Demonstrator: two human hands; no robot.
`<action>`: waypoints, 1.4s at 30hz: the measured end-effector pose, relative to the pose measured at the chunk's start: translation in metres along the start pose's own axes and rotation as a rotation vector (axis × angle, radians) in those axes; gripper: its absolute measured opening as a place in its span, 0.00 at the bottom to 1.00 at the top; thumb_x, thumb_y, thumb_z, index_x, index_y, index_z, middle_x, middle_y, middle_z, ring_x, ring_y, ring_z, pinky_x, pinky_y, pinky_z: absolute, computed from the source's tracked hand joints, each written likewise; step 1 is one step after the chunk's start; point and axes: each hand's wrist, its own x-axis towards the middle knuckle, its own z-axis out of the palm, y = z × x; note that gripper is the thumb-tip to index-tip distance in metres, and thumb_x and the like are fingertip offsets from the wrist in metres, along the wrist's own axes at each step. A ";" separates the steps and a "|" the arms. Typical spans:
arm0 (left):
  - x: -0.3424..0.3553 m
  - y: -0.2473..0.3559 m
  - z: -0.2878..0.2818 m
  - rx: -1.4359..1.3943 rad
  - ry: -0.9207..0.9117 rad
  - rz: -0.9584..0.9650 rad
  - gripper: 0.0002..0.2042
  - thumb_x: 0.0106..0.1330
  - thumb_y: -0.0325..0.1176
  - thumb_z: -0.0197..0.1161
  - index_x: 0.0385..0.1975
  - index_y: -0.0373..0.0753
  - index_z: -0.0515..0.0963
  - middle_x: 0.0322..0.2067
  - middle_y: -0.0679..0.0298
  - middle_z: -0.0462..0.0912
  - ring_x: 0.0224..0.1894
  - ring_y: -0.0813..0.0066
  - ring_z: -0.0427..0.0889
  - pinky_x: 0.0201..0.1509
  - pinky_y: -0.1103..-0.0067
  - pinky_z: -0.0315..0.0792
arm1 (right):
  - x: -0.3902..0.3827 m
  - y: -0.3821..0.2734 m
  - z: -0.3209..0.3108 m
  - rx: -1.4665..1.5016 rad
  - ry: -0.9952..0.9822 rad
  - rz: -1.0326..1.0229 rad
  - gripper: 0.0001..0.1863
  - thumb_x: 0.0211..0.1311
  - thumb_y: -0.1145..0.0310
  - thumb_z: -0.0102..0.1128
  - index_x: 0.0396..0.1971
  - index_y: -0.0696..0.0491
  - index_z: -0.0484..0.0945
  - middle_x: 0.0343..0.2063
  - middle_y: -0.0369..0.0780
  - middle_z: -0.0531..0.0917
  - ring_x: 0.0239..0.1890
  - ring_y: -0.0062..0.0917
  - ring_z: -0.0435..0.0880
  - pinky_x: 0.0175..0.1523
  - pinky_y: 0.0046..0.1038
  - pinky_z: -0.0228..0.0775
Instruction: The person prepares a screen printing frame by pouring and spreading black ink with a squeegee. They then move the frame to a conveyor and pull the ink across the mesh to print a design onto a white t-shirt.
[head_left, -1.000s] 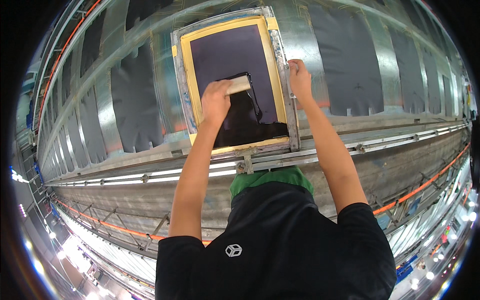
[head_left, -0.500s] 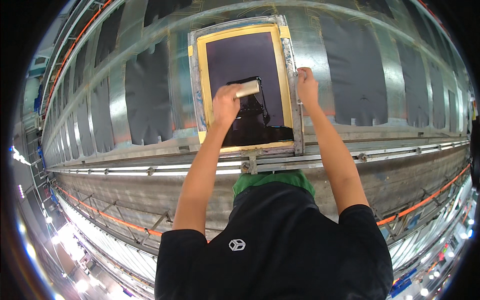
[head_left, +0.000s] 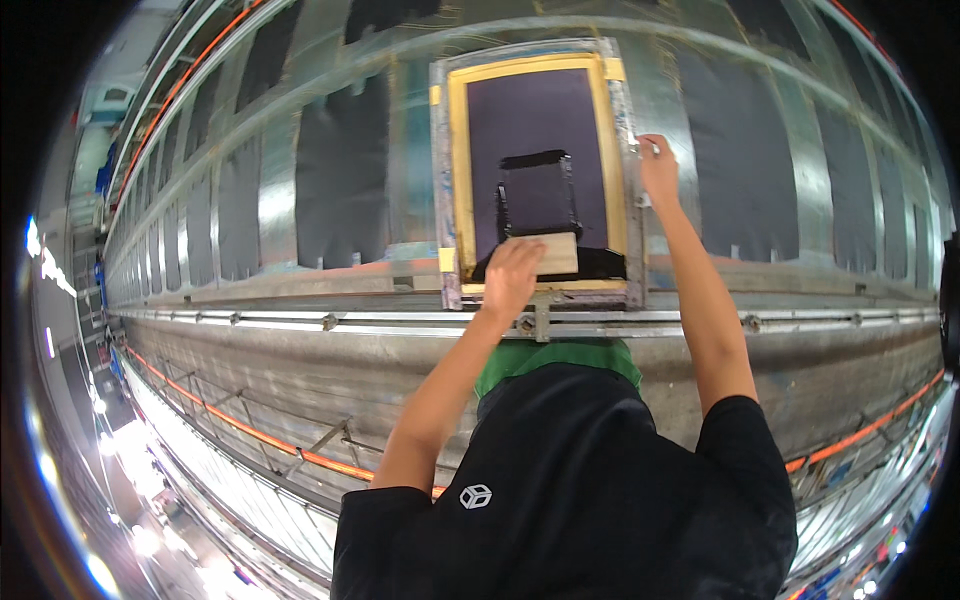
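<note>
A printing screen (head_left: 537, 135) with dark mesh lies in a metal frame (head_left: 440, 170) lined with yellow tape. My left hand (head_left: 512, 278) is closed around a wooden-handled squeegee (head_left: 558, 253) at the near end of the mesh. Glossy black ink (head_left: 603, 264) pools beside the squeegee, and thin ink lines outline a rectangle farther up. My right hand (head_left: 658, 168) has its fingers curled together at the frame's right side, near its upper half. Whatever those fingers pinch is too small to make out.
Dark fabric-like sheets (head_left: 342, 175) lie in a row along the long table, with another dark sheet (head_left: 740, 165) right of the frame. A metal rail (head_left: 400, 322) runs along the near edge, and a bracket (head_left: 543, 318) joins the frame there. Orange piping (head_left: 270, 440) passes behind me.
My left hand has drawn the squeegee toward me, from mid-mesh to the near end. The rectangle of ink lines now shows uncovered. My right hand stays at the frame's side. The view has shifted.
</note>
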 end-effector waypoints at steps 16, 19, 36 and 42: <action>-0.116 -0.217 -0.212 0.048 0.112 -0.171 0.24 0.43 0.15 0.61 0.44 0.37 0.83 0.47 0.60 0.85 0.51 0.56 0.80 0.57 0.66 0.75 | -0.155 -0.205 0.250 0.148 -0.006 -0.019 0.12 0.72 0.62 0.53 0.44 0.51 0.81 0.23 0.43 0.80 0.25 0.32 0.78 0.38 0.34 0.70; -0.131 -0.247 -0.243 0.037 0.055 -0.179 0.24 0.44 0.15 0.61 0.46 0.38 0.83 0.48 0.62 0.85 0.51 0.57 0.80 0.58 0.67 0.75 | -0.176 -0.223 0.284 0.165 -0.046 0.052 0.12 0.73 0.62 0.53 0.45 0.51 0.80 0.21 0.44 0.79 0.22 0.31 0.77 0.36 0.36 0.68; -0.125 -0.317 -0.252 0.180 0.075 0.003 0.20 0.49 0.17 0.61 0.44 0.40 0.84 0.47 0.63 0.85 0.51 0.58 0.81 0.59 0.62 0.75 | -0.176 -0.213 0.329 -0.066 -0.091 0.071 0.11 0.73 0.61 0.51 0.47 0.46 0.79 0.24 0.49 0.83 0.30 0.46 0.83 0.41 0.46 0.71; -0.013 -0.364 -0.271 0.055 0.058 -0.119 0.19 0.51 0.17 0.60 0.43 0.41 0.85 0.44 0.60 0.86 0.49 0.56 0.82 0.56 0.67 0.76 | -0.179 -0.220 0.330 -0.028 -0.089 0.091 0.10 0.72 0.62 0.51 0.46 0.47 0.78 0.21 0.48 0.81 0.27 0.48 0.82 0.36 0.45 0.71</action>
